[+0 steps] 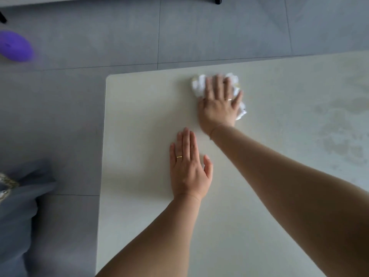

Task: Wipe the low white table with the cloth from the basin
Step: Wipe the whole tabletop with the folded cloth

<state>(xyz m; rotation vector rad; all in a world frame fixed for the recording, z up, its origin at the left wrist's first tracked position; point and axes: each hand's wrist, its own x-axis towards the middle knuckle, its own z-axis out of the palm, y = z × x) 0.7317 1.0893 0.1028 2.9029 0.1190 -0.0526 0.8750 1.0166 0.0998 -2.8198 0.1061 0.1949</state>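
Observation:
The low white table fills the middle and right of the view, with its rounded far-left corner visible. A crumpled white cloth lies near the table's far edge. My right hand presses flat on the cloth with straight, spread fingers, covering most of it. My left hand rests flat on the bare tabletop, closer to me and a little to the left, fingers straight and together. Both forearms reach in from the bottom right.
Grey tiled floor surrounds the table on the left and far side. A blurred purple object sits on the floor at the far left. Grey fabric lies at the lower left. A dark furniture leg stands at the top.

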